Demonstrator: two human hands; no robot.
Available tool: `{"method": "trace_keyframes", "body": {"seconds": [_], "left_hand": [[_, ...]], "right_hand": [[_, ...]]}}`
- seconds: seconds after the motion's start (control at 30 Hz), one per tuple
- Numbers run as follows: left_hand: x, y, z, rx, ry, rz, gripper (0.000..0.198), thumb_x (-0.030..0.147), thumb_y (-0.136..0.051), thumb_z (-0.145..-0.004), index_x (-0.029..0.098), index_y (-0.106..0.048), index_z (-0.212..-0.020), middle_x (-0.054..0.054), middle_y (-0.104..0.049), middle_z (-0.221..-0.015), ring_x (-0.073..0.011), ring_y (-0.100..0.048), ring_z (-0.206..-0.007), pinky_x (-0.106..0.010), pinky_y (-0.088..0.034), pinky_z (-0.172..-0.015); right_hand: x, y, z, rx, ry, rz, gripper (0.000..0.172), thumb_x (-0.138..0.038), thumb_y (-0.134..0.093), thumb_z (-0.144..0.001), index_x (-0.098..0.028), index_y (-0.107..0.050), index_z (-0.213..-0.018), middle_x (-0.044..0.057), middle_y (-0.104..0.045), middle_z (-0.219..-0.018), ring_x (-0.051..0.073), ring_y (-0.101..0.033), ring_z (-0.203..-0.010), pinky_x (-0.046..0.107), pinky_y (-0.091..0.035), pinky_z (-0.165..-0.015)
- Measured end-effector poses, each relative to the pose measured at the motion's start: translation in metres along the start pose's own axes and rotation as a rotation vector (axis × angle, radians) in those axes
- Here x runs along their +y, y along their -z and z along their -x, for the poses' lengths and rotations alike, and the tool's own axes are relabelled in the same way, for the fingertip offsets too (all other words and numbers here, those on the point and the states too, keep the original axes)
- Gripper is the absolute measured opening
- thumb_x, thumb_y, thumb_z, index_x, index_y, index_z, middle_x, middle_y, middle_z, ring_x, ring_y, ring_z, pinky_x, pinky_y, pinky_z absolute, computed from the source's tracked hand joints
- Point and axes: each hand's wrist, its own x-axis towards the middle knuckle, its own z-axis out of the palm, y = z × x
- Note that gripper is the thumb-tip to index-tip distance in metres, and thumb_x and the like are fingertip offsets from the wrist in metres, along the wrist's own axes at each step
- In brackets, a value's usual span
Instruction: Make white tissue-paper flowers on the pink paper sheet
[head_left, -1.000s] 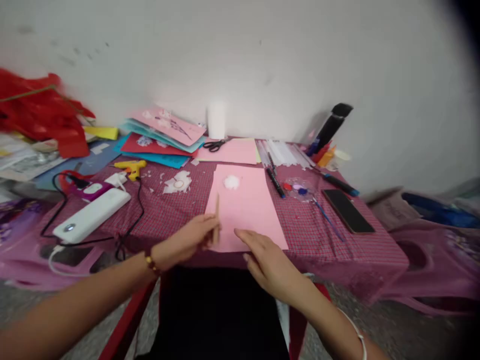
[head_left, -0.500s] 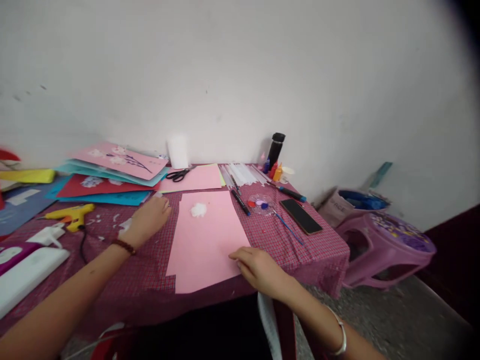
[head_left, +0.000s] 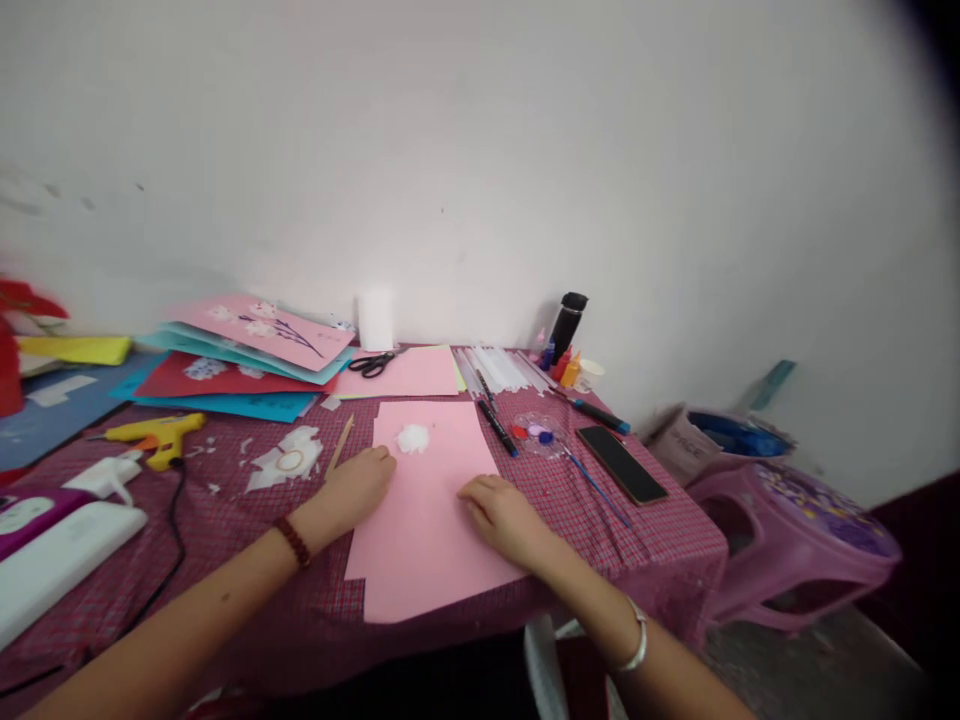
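The flat pink paper sheets (head_left: 435,535) are plain, with a fluffy white round blob (head_left: 412,438) on them. The thin pinky-red tablecloth (head_left: 225,515) has tiny checks. The flat pink paper card (head_left: 319,335) has white flowers (head_left: 262,328) and dark purple twigs (head_left: 289,330). The plastic glue gun (head_left: 166,432) is yellow and orange — and the clear round plastic dish (head_left: 538,447) has red, lilac and dark blue paint (head_left: 546,437).

left fingers (head_left: 384,463), right fingers (head_left: 478,488) loosely bent, palms down

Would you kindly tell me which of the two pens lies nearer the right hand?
The front pen, with the blue end, beside the pink paper; the other pen lies farther from the right hand.
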Motion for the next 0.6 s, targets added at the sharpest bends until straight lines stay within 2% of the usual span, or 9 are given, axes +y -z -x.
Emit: {"method": "trace_keyframes", "body": {"seconds": [0.1,0.2,0.37,0.5,0.6], "left_hand": [[-0.001,0.005,-0.009,-0.028,0.013,-0.024,0.027,0.006,-0.037,-0.086,0.010,-0.064,-0.090,-0.016,-0.063,-0.099,-0.0255,-0.061,-0.095,-0.041,-0.048,-0.084],[-0.003,0.014,-0.021,-0.070,-0.015,-0.042,0.029,0.003,-0.037,-0.084,0.008,-0.064,-0.094,-0.018,-0.066,-0.097,-0.0264,-0.065,-0.087,-0.040,-0.051,-0.074],[0.000,0.035,-0.046,-0.110,-0.196,-0.048,0.015,0.013,-0.052,-0.081,0.009,-0.067,-0.081,-0.016,-0.068,-0.078,-0.0271,-0.068,-0.073,-0.037,-0.051,-0.066],[0.000,0.045,-0.061,-0.017,-0.335,-0.007,0.017,0.012,-0.049,-0.081,0.013,-0.065,-0.079,-0.012,-0.068,-0.081,-0.0234,-0.066,-0.075,-0.033,-0.049,-0.066],[-0.004,0.041,-0.071,0.075,-0.380,0.021,0.022,0.007,-0.041,-0.084,0.014,-0.062,-0.082,-0.009,-0.066,-0.082,-0.0201,-0.063,-0.075,-0.030,-0.046,-0.067]], "right_hand": [[0.004,-0.010,-0.002,0.021,-0.024,0.027,0.022,-0.009,-0.051,-0.086,-0.018,-0.066,-0.099,0.006,-0.067,-0.099,0.018,-0.058,-0.095,0.032,-0.042,-0.088],[0.006,-0.019,-0.002,0.070,-0.060,0.039,0.022,-0.006,-0.051,-0.084,-0.018,-0.064,-0.096,0.005,-0.066,-0.098,0.018,-0.057,-0.094,0.032,-0.042,-0.086],[0.002,-0.022,-0.003,0.089,-0.094,0.061,0.022,-0.004,-0.052,-0.082,-0.020,-0.063,-0.093,0.003,-0.065,-0.097,0.018,-0.056,-0.093,0.032,-0.041,-0.086],[-0.004,-0.019,-0.005,0.072,-0.120,0.086,0.019,-0.006,-0.053,-0.082,-0.019,-0.062,-0.092,0.004,-0.065,-0.098,0.018,-0.055,-0.092,0.033,-0.041,-0.085],[-0.007,-0.019,-0.005,0.068,-0.140,0.096,0.017,-0.008,-0.051,-0.084,-0.019,-0.062,-0.093,0.005,-0.065,-0.098,0.018,-0.055,-0.093,0.034,-0.040,-0.085]]}}
